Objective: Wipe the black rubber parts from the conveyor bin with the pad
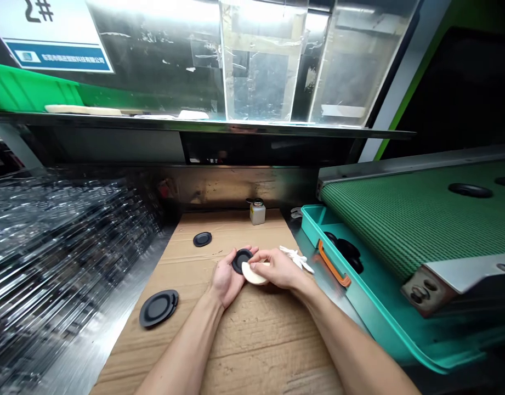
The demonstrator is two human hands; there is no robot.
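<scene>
From your head camera, your left hand (224, 278) cradles a black rubber disc (241, 261) near the middle of the cardboard-topped counter (244, 351), its fingers (248, 252) curled up around the disc's rim. Your right hand (280, 269) is just beside it, with its fingers (261, 261) clamped on a cream pad (251, 274) and pressing it against the disc, so the two hands nearly meet.

A small black disc (202, 239) lies flat toward the counter's far edge, and a larger one (158, 308) sits near the left edge. A small capped bottle (257, 213) stands upright at the far edge, while a crumpled white cloth (297, 259) lies by the right edge, close to your right hand.

Past that edge is a teal tray (313, 233) with an orange handle (332, 264) and a heap of black discs (349, 254) inside – beneath a green mesh conveyor belt (416, 219). Stacked clear plastic sheets (58, 247) fill the left side.
</scene>
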